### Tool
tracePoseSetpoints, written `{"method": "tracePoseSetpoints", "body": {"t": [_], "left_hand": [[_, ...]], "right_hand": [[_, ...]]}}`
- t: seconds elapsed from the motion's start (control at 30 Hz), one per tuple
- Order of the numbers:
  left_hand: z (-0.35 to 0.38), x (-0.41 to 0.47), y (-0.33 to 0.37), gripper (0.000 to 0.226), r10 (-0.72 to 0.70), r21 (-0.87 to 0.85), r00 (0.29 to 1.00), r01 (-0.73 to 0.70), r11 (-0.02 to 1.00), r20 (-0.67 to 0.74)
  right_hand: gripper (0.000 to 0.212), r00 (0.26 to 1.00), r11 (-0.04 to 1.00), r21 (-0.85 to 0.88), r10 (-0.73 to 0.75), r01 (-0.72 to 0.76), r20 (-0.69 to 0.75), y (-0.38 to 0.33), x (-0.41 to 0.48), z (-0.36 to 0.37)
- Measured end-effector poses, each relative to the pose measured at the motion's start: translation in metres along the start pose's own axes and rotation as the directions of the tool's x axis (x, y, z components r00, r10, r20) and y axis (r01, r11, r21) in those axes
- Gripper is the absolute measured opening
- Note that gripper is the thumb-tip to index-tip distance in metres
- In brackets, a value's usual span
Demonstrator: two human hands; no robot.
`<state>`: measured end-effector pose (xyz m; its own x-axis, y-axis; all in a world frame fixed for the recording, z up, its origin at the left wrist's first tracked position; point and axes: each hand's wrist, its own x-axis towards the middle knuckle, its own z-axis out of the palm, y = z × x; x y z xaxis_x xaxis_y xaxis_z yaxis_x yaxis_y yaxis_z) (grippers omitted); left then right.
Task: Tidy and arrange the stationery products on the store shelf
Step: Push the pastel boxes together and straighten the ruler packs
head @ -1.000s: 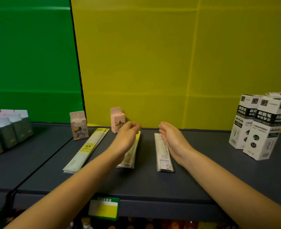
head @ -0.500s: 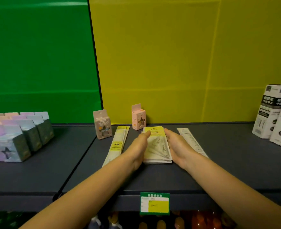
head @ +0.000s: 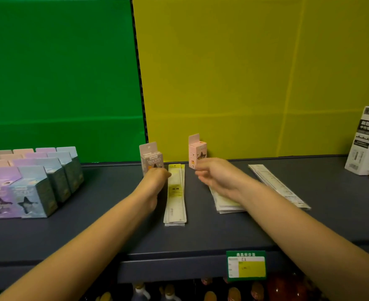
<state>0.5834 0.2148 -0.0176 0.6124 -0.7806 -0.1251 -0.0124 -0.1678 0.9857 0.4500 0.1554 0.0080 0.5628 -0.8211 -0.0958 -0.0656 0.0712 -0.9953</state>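
Reaching toward the back edge of the shelf, both hands are close to the two small hang-tab boxes that stand there. The left hand covers the foot of the grey box, its fingers curled. Whether they already grip the box is hidden by the hand itself, so I cannot tell. The right hand has its fingers loosely bent just below the pink box and holds nothing that shows.

The yellow ruler pack lies flat between the two wrists, running from back to front. A second flat stack lies partly under the right forearm. A third ruler pack lies askew, nearer the right edge.

The small boxes look light and tall for their footprint, so a nudge from a knuckle could tip either one against the back wall. The right forearm could also drag the slippery sleeves of the stack beneath it and fan them out as it travels. Likewise, the left wrist sits just beside the yellow pack and could skew it. The rows of pastel boxes toward the left edge and the white cartons at the right edge stand well apart from the hands.
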Motion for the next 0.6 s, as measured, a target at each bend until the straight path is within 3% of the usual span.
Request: {"method": "tracePoseSetpoints", "body": {"t": [0.1,0.27,0.43,0.6], "left_hand": [[-0.002,0.002,-0.007,0.039,-0.012,0.114,0.998,0.005,0.993,0.064],[0.002,0.001,-0.008,0.042,-0.015,0.255,0.993,-0.015,0.967,0.116],[-0.001,0.001,-0.006,0.043,-0.019,0.232,0.987,-0.018,0.973,0.157],[-0.011,-0.002,-0.008,0.046,-0.035,0.046,0.977,0.026,0.999,0.209]], "right_hand": [[0.05,0.998,0.998,-0.021,0.065,-0.065,-0.011,0.011,0.012,0.027],[0.04,0.989,0.99,-0.067,0.114,-0.121,-0.098,0.017,0.017,0.047],[0.04,0.984,0.991,-0.002,0.133,-0.134,-0.117,0.019,0.02,0.047],[0.046,0.983,0.977,0.145,0.17,-0.159,-0.067,0.019,0.001,0.038]]}}
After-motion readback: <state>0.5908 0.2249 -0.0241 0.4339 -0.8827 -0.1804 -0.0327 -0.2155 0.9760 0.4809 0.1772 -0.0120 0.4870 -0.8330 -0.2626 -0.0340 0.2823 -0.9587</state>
